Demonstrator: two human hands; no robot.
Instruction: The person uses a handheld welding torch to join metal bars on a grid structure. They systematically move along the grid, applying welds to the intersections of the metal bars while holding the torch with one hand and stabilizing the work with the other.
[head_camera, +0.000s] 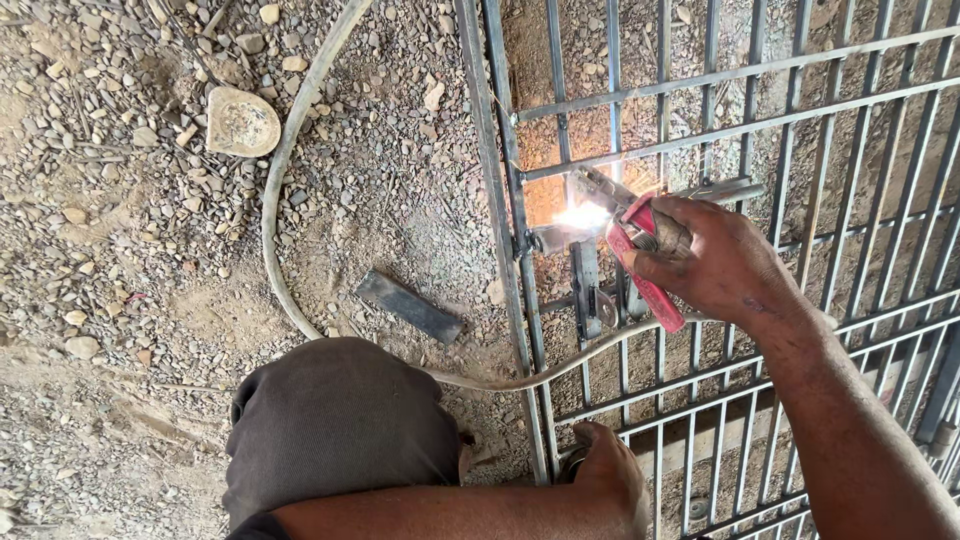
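My right hand (715, 262) grips a red-handled welding electrode holder (643, 268) over a metal grille gate (760, 130) that lies flat on gravel. A bright white arc (583, 215) burns at the holder's tip, where a small steel bracket (590, 240) meets the gate's bars near its left frame. My left hand (608, 472) rests on the gate's frame at the bottom, fingers curled over it. My knee in grey cloth (335, 425) is bent just left of that hand.
A pale welding cable (285, 150) loops across the gravel and runs under the gate bars to the holder. A flat dark steel strip (410, 306) lies on the ground left of the frame. A rounded pale stone (240, 122) sits upper left.
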